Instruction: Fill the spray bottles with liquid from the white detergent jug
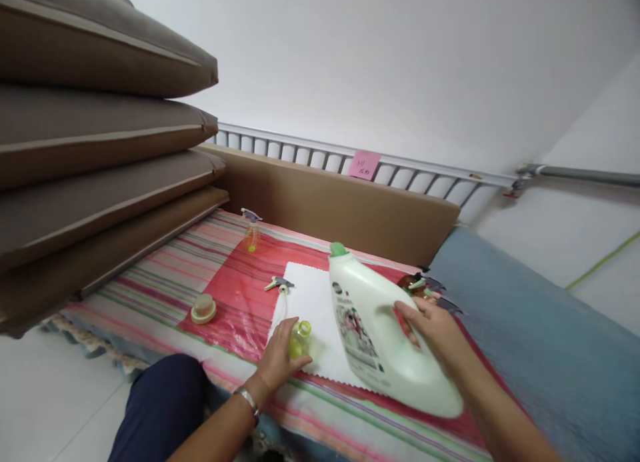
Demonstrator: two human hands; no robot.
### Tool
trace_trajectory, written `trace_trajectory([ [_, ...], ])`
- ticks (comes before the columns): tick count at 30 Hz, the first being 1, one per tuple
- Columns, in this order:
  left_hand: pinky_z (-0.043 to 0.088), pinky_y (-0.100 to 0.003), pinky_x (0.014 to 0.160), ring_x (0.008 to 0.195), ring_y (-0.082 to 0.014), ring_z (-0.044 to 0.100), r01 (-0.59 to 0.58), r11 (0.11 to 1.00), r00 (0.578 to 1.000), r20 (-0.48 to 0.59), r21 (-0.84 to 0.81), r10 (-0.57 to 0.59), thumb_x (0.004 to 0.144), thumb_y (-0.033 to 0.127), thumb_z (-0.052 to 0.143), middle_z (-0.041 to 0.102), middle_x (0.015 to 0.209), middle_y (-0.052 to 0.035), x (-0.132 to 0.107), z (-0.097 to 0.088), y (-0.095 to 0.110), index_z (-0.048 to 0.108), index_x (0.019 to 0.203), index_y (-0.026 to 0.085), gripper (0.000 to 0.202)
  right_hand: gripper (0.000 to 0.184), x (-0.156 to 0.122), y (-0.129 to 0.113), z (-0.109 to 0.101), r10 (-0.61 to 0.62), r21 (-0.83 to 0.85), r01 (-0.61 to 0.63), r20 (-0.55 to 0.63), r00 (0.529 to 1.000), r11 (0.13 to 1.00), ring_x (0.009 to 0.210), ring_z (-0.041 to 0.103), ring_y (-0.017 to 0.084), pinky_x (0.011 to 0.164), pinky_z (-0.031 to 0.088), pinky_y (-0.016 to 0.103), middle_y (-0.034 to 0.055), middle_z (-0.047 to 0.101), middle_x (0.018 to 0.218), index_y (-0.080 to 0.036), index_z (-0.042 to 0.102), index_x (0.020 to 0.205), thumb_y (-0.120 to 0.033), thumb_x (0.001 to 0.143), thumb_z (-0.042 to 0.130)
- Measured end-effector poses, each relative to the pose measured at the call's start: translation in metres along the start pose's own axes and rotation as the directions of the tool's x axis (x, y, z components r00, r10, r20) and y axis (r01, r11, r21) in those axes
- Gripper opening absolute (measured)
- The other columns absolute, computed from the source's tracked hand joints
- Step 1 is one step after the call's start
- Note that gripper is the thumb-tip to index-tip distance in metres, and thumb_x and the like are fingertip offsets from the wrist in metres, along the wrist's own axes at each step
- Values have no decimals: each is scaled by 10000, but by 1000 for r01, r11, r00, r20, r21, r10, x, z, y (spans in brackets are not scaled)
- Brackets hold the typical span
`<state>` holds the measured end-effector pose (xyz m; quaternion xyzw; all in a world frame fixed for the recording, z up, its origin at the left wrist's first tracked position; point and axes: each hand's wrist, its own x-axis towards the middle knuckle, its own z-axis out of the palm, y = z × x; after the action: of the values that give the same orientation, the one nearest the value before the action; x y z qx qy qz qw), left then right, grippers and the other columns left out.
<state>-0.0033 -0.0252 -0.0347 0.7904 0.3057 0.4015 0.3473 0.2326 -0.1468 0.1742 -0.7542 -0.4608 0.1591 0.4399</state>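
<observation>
Stacked brown cushions [100,129] left; pink note [364,165] on radiator [310,157]; orange spray bottle [251,234], perhaps half full.

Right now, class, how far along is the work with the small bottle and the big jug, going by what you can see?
Done: the spray head lies off on the white cloth, so the small yellow-green bottle stands open. In hand: the left hand steadies that bottle; the right hand tilts the white jug by its handle. Left: the jug's green cap is still on and nothing is pouring.

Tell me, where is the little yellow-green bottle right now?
In the head view, the small yellow-green bottle stands on the white cloth, held by the left hand, just left of the big white jug.
</observation>
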Motion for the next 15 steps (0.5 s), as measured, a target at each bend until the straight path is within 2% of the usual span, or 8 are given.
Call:
trace_trajectory([
  [2, 338, -499, 1042, 1202, -276, 446, 1, 1000, 1000, 5, -7, -1, 631, 212, 738, 482, 1250, -111, -1, -2, 0, 370, 1267, 219, 735, 407, 9, 6, 19, 0, 170, 19, -112, 994, 985, 356, 418, 121, 415, 318, 241, -63, 467, 386, -217, 478, 576, -589, 710, 577],
  [4, 326, -506, 1052, 1214, -277, 440, 11, 1000, 1000, 0, -25, -11, 636, 213, 732, 484, 1254, -108, -1, -3, -1, 376, 1265, 221, 723, 417, 20, 12, 43, 3, 254, 48, -196, 981, 966, 378, 438, 126, 422, 340, 246, -64, 482, 440, -222, 464, 621, -619, 726, 535],
  [10, 287, -512, 1081, 1267, -287, 385, 10, 999, 1000, 24, -36, -10, 613, 156, 700, 449, 1319, -107, -5, -3, -8, 350, 1297, 220, 771, 382, 66, 23, 122, 35, 336, 124, -428, 903, 934, 490, 499, 140, 536, 404, 268, -61, 510, 512, -227, 446, 663, -590, 751, 525],
  [12, 276, -508, 1088, 1277, -287, 372, 19, 999, 1000, 23, -41, -18, 606, 146, 695, 442, 1330, -105, -6, -3, -8, 352, 1300, 216, 778, 353, 76, 29, 145, 52, 329, 115, -456, 888, 937, 514, 507, 134, 567, 410, 273, -60, 520, 537, -220, 450, 676, -549, 783, 518],
  [15, 280, -496, 1085, 1254, -288, 400, 74, 993, 997, 24, -92, -72, 569, 148, 733, 473, 1298, -94, -4, -9, -4, 394, 1269, 216, 781, 310, 79, 41, 170, 74, 317, 68, -417, 906, 946, 520, 513, 108, 581, 428, 274, -58, 538, 596, -187, 496, 709, -470, 833, 523],
])
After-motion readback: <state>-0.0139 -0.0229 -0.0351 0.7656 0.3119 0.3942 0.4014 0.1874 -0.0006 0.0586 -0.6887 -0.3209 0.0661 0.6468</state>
